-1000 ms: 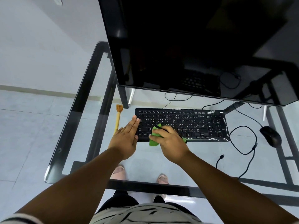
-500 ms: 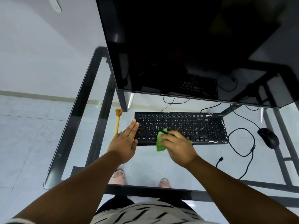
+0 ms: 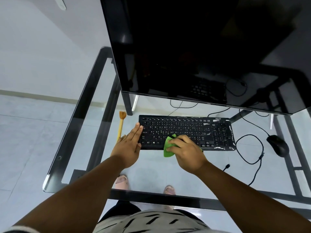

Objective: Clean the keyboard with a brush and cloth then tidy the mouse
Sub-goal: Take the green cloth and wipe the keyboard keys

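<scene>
Glass bench (image 3: 79, 125) with a black frame, seen from above; the floor and the person's two feet show through it. A black keyboard (image 3: 185, 132) lies in the middle, under the lower edge of a dark monitor (image 3: 193, 47) whose top is cut off. The right hand (image 3: 186, 152) grips a green cloth (image 3: 168, 148), fingers (image 3: 178, 140) curled around it, and presses it on the keyboard's near edge, left of centre; most of the cloth is hidden under the hand. The left hand (image 3: 129, 147) lies flat, fingers straight and together, holding nothing, against the keyboard's left end. A brush (image 3: 121, 123) lies just left of the keyboard, bristles away, its handle end covered by the left hand. A black mouse (image 3: 277, 145) sits to the right, well apart, its cable (image 3: 252, 148) looped between. No containers appear.
</scene>
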Demonstrator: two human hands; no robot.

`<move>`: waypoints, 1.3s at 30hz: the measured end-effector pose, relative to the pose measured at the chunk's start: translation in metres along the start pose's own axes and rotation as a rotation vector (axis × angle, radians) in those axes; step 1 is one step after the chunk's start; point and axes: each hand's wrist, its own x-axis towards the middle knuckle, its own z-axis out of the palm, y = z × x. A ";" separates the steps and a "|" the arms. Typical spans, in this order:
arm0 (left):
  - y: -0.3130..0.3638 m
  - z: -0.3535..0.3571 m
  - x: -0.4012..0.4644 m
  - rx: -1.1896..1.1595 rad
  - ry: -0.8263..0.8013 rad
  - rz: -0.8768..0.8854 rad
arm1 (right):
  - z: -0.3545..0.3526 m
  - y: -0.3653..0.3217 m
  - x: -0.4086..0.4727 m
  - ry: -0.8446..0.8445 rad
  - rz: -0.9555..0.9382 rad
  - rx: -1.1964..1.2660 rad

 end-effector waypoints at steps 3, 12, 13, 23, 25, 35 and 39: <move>-0.002 -0.001 -0.001 -0.025 -0.010 0.010 | 0.005 -0.024 0.022 -0.011 -0.058 0.019; -0.005 -0.004 -0.003 -0.012 -0.060 -0.008 | 0.006 -0.018 0.012 -0.040 -0.089 -0.021; -0.004 -0.004 -0.003 -0.009 -0.054 -0.010 | 0.005 -0.013 0.008 -0.029 -0.059 -0.011; 0.000 -0.001 -0.005 0.030 0.011 -0.045 | 0.001 0.003 -0.019 0.039 0.079 0.020; 0.002 0.000 -0.005 0.048 0.009 -0.059 | -0.004 0.019 -0.035 0.086 0.148 0.040; 0.056 0.003 0.020 0.169 0.065 -0.058 | -0.013 0.040 -0.059 0.113 0.188 0.016; 0.075 0.001 0.039 0.197 -0.006 -0.009 | -0.015 0.048 -0.070 0.227 0.367 0.070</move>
